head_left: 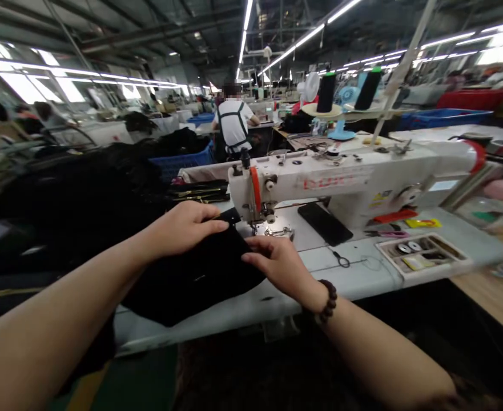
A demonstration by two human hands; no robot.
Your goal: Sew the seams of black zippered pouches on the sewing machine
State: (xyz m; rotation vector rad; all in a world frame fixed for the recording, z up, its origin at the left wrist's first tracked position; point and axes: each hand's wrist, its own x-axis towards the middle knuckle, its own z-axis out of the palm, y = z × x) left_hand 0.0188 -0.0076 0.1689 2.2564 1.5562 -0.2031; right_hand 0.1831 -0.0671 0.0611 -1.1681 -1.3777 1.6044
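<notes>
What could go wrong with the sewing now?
The left hand and right hand both hold the black cloth close to the needle area of the sewing machine, so a finger might get poked if it slips nearer. The cloth hangs over the table's front edge, so its weight could pull it crooked. The phone lies just beside the stitching spot, so moving cloth might bump it.

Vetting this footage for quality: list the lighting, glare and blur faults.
Head view: ceiling lights and left-hand windows blown out; black cloth too dark to show its folds; bright glare by the needle; distant background soft; wide-angle stretching towards the edges.
</notes>
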